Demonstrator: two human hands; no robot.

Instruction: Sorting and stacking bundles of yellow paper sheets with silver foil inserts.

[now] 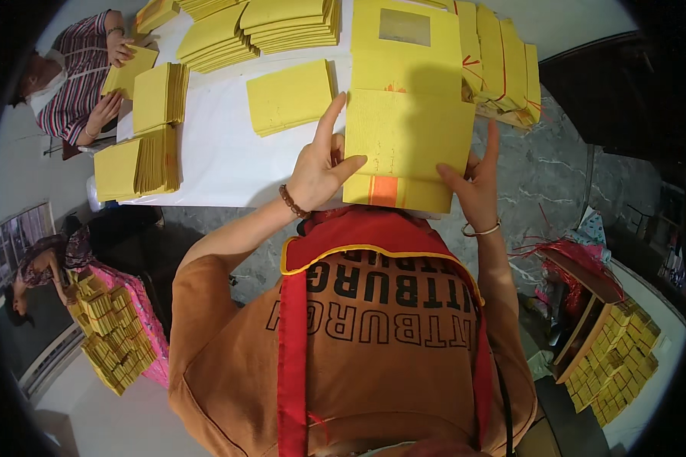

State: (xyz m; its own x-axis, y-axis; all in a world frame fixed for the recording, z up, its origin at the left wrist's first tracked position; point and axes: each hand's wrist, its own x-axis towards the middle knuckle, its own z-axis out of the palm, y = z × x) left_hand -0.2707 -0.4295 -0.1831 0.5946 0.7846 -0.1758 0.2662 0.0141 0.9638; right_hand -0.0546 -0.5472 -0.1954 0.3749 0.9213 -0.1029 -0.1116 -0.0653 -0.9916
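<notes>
My left hand grips the left edge of a yellow paper packet at the near right of the table, thumb on top and index finger stretched along the side. My right hand has the opposite edge in the same way, its thumb on the face and index finger pointing away from me. The packet has small dark marks and an orange band near its closest end. Beyond it, partly covered, lies a yellow sheet with a greyish rectangle. The fingers beneath the packet are hidden.
On the white table lie a single yellow stack and several fanned stacks. Red-tied bundles stand at the far right. Across the left side, a person in a striped top handles yellow paper. More bundles fill a pink-covered surface.
</notes>
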